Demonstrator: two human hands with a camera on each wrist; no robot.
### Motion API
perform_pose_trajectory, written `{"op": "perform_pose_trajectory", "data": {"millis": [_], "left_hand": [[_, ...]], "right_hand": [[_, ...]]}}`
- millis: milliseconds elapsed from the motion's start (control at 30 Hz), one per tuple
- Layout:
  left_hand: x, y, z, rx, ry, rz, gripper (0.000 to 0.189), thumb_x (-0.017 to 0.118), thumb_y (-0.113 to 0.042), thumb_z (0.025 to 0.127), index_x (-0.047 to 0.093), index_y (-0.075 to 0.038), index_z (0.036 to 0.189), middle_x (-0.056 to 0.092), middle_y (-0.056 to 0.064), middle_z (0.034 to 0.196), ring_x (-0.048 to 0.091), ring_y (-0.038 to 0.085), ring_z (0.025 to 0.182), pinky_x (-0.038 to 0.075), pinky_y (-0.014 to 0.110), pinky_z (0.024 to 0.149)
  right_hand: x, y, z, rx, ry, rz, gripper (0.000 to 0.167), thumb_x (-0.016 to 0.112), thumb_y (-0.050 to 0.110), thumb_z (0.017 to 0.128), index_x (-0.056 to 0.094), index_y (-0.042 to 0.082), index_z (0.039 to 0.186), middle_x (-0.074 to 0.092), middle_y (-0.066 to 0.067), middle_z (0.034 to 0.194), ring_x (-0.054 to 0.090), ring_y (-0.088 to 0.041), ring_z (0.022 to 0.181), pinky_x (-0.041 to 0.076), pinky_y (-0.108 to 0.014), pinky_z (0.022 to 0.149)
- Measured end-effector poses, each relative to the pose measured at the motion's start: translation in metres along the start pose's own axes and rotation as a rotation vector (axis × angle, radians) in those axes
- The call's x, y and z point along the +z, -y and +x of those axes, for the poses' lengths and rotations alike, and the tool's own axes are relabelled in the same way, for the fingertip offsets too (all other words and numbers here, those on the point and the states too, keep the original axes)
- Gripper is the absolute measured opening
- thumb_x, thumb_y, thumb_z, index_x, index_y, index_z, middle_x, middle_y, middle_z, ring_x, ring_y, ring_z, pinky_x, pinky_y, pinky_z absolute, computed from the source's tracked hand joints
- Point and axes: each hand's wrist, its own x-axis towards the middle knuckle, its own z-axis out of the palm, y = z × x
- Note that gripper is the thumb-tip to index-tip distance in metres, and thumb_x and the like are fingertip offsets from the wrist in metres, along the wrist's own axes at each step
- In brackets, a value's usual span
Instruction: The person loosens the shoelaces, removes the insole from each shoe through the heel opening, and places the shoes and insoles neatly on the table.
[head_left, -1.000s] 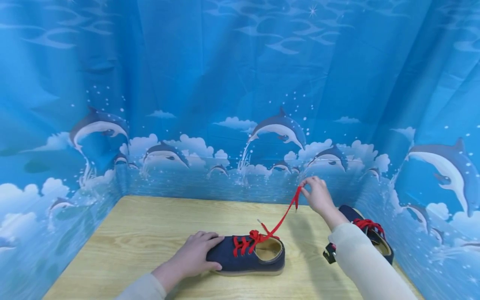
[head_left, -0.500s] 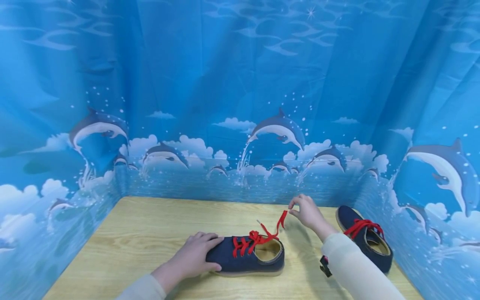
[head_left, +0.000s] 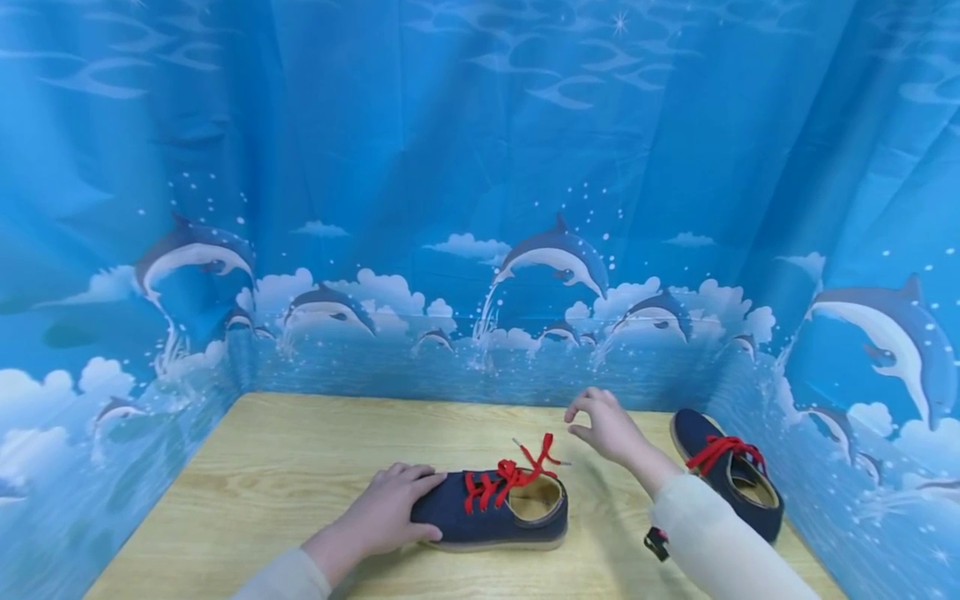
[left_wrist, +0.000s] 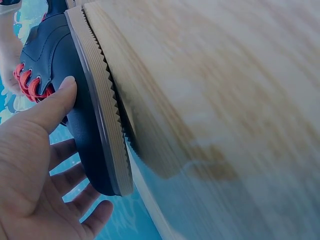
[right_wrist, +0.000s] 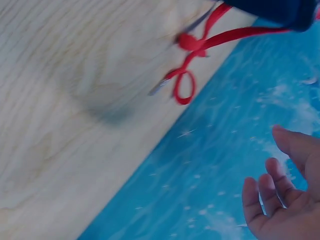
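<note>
Blue curtain point(head_left: 480, 150), smooth sheeting with soft vertical folds, printed dolphins and puffy clouds, round the back and sides. Table point(head_left: 300, 442): pale yellow wood grain, flat, slight sheen, rounded far corner. Pale sleeves, soft cloth, on both arms; right sleeve point(head_left: 720, 533) covers part of the view near the second shoe.

Navy shoe point(head_left: 491, 525) sits upright on table, centre front, toe to the left; smooth upper with stitched seams, rounded toe, oval mouth, tan lining. Second shoe point(head_left: 723, 483), same make, stands at the table's right side, set at an angle, red laces.

Left hand point(head_left: 386, 512) clamped round the toe of the navy shoe, thumb on one side, fingers on the other. Right hand point(head_left: 611, 429) in the air beside the lace, not touching; thumb and fingers apart, loosely bent.

Pale sole point(left_wrist: 100, 95), layered, saw-toothed lower edge. Red lace point(head_left: 513, 475), flat woven, crisscrossed, knotted near the mouth, loose ends bent upward, one looped. Lace tip point(right_wrist: 159, 87) narrow, stiff, greyish, blurred.
</note>
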Motion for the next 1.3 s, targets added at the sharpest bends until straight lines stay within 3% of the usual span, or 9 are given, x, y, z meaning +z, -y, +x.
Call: {"op": "perform_pose_trajectory", "data": {"millis": [267, 500, 733, 1000, 1300], "left_hand": [[-0.003, -0.003, -0.001, 0.009, -0.007, 0.000, 0.080, 0.076, -0.060, 0.079, 0.055, -0.020, 0.146, 0.055, 0.007, 0.142, 0.050, 0.033, 0.126, 0.040, 0.059, 0.104], [-0.001, -0.003, -0.001, 0.003, -0.004, -0.002, 0.080, 0.076, -0.060, 0.079, 0.055, -0.020, 0.146, 0.055, 0.006, 0.142, 0.050, 0.032, 0.126, 0.039, 0.058, 0.104], [0.000, -0.001, -0.001, -0.004, -0.002, -0.002, 0.080, 0.076, -0.060, 0.080, 0.054, -0.021, 0.146, 0.055, 0.006, 0.143, 0.050, 0.032, 0.126, 0.039, 0.058, 0.105], [-0.002, -0.003, -0.001, 0.001, -0.009, -0.005, 0.080, 0.076, -0.060, 0.079, 0.055, -0.021, 0.146, 0.055, 0.006, 0.141, 0.050, 0.032, 0.125, 0.039, 0.059, 0.104], [-0.001, -0.001, -0.001, -0.007, 0.002, -0.009, 0.080, 0.075, -0.060, 0.080, 0.054, -0.021, 0.147, 0.054, 0.006, 0.143, 0.049, 0.032, 0.127, 0.039, 0.058, 0.105]], "right_hand": [[-0.017, 0.032, -0.013, -0.083, 0.056, 0.055, 0.018, 0.080, 0.008, 0.084, 0.071, 0.023, 0.088, 0.058, 0.002, 0.103, 0.052, -0.024, 0.099, 0.049, -0.045, 0.083], [-0.018, 0.052, -0.024, -0.148, 0.102, 0.062, 0.018, 0.082, 0.012, 0.084, 0.071, 0.026, 0.088, 0.057, 0.002, 0.107, 0.050, -0.024, 0.103, 0.049, -0.045, 0.084], [-0.010, 0.062, -0.029, -0.198, 0.118, 0.088, 0.018, 0.083, 0.012, 0.083, 0.070, 0.025, 0.085, 0.057, 0.002, 0.109, 0.050, -0.027, 0.106, 0.048, -0.049, 0.087], [0.009, 0.066, -0.035, -0.183, 0.172, 0.131, 0.017, 0.084, 0.016, 0.082, 0.071, 0.026, 0.087, 0.057, -0.002, 0.121, 0.047, -0.026, 0.112, 0.049, -0.047, 0.087], [0.021, 0.066, -0.036, -0.251, 0.136, 0.112, 0.019, 0.081, 0.013, 0.084, 0.067, 0.025, 0.078, 0.060, -0.008, 0.121, 0.050, -0.027, 0.109, 0.050, -0.049, 0.086]]}}
